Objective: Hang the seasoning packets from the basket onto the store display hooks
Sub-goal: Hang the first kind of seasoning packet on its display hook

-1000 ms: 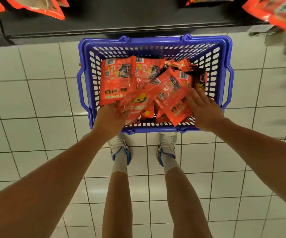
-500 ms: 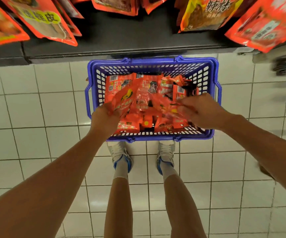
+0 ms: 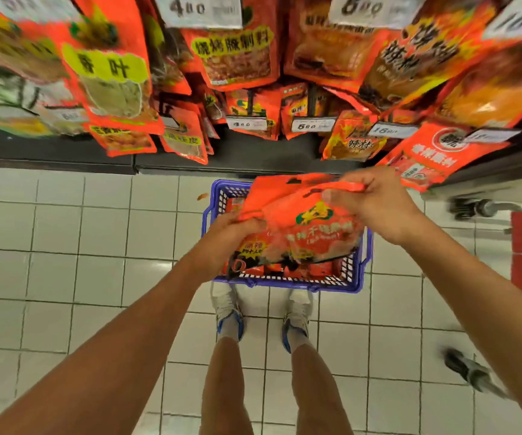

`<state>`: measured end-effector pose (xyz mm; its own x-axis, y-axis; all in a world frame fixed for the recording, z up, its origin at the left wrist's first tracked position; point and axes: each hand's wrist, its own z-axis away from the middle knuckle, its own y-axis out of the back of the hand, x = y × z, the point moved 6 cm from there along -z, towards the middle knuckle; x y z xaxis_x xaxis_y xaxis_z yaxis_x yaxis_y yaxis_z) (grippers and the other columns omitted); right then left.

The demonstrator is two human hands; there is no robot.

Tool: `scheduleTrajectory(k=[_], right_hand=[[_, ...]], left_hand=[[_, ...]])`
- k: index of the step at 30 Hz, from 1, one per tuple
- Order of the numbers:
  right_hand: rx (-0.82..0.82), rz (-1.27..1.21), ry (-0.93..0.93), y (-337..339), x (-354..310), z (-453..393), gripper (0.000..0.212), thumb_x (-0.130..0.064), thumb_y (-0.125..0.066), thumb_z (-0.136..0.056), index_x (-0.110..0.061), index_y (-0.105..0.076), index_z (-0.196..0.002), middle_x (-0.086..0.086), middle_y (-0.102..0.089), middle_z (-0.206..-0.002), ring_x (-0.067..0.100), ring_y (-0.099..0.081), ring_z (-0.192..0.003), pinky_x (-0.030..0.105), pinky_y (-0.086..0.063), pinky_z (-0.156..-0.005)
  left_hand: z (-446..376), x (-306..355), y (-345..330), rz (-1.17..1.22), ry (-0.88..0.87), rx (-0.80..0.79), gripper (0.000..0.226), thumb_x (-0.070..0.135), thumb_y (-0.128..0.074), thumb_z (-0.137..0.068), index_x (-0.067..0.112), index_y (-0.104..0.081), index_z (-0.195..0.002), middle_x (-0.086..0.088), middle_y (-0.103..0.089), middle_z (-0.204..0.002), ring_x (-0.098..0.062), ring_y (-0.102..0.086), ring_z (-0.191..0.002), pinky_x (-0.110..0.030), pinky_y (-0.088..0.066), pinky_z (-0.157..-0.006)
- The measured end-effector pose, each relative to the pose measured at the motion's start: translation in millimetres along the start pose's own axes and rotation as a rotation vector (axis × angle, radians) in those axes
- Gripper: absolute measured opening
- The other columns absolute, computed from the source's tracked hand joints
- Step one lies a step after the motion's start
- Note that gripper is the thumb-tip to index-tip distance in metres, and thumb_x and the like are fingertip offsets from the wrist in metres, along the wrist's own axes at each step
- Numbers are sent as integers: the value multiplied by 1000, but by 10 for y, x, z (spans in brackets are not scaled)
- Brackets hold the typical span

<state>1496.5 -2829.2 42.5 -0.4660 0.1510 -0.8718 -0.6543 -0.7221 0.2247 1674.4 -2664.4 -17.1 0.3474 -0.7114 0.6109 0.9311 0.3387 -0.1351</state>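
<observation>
The fingers (image 3: 339, 196) of the right hand (image 3: 376, 208) are curled around the top edge of a bunch of orange seasoning packets (image 3: 300, 227), pinching it near the right corner, while the left hand (image 3: 222, 243) grips the same bunch lower down at its left side. The bunch hangs in the air between the two hands, directly above the blue basket (image 3: 361, 277), which stands on the white tiled floor (image 3: 65, 246) just in front of the person's shoes.

The risk, as I judge it, lies in the grip: several slick packets appear stacked together, and only their edges are held, so an inner one could slide out and drop back into the basket or onto the floor as the bunch goes up. The display hooks themselves are hidden behind the hanging packets on the rack (image 3: 237, 58), so finding a free hook and threading a packet's hole over it would have to be done partly by feel; a missed hole could tear the top seam or knock a hanging neighbour loose. Motion blur keeps me from telling how many packets are in the bunch.

The basket holds more orange packets, visible under the raised bunch along its near edge; how deep the pile goes cannot be told. White price tags (image 3: 313, 125) hang in front of the rack's rows.
</observation>
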Motion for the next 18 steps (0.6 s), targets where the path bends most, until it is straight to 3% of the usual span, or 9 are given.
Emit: scheduleTrajectory(k=[3, 7, 11, 14, 16, 18], right_hand=[[89, -159, -10, 116, -565, 177, 28, -25, -78, -77, -24, -66, -52, -9, -51, -49, 13, -44, -45, 23, -36, -50], [193, -412, -9, 247, -1424, 421, 16, -14, -78, -69, -17, -68, -57, -1, -59, -55, 14, -53, -45, 22, -44, -52], [233, -566, 35, 348, -2408, 734, 13, -7, -72, -65, -14, -63, -59, 5, -57, -57, 18, -52, -50, 26, -45, -59], [248, -608, 121, 468, -3144, 1014, 14, -5, -69, -67, -13, -58, -62, 5, -53, -61, 18, -49, -52, 25, -41, -57], [202, -649, 155, 517, -3610, 1227, 11, -9, -71, -67, -6, -66, -77, 14, -61, -78, 24, -57, -66, 33, -49, -66], [137, -719, 201, 562, -4049, 1428, 48, -14, -72, -72, 9, -65, -113, 30, -63, -111, 36, -61, -92, 50, -53, -87]], left_hand=[[471, 410, -60, 100, -72, 22, 16, 24, -75, -80, 26, -81, -94, -11, -78, -104, -29, -75, -96, -45, -57, -92], [1195, 1090, -227, 173, -228, -1, 14, 32, -79, -76, 27, -82, -89, -3, -80, -94, -16, -76, -84, -27, -59, -70], [1918, 1822, -347, 153, -430, 47, 16, 24, -80, -72, 30, -82, -87, 3, -79, -88, -10, -75, -78, -22, -58, -69], [2448, 2420, -313, 116, -595, 162, 16, 24, -80, -76, 31, -81, -89, 3, -79, -92, -13, -74, -83, -31, -60, -78], [2827, 2828, -302, 94, -706, 220, 16, 27, -76, -79, 39, -80, -88, 9, -79, -87, -7, -73, -78, -26, -59, -74], [3220, 3224, -280, 59, -823, 293, 25, 22, -75, -84, 47, -78, -85, 18, -76, -79, 3, -70, -71, -17, -55, -66]])
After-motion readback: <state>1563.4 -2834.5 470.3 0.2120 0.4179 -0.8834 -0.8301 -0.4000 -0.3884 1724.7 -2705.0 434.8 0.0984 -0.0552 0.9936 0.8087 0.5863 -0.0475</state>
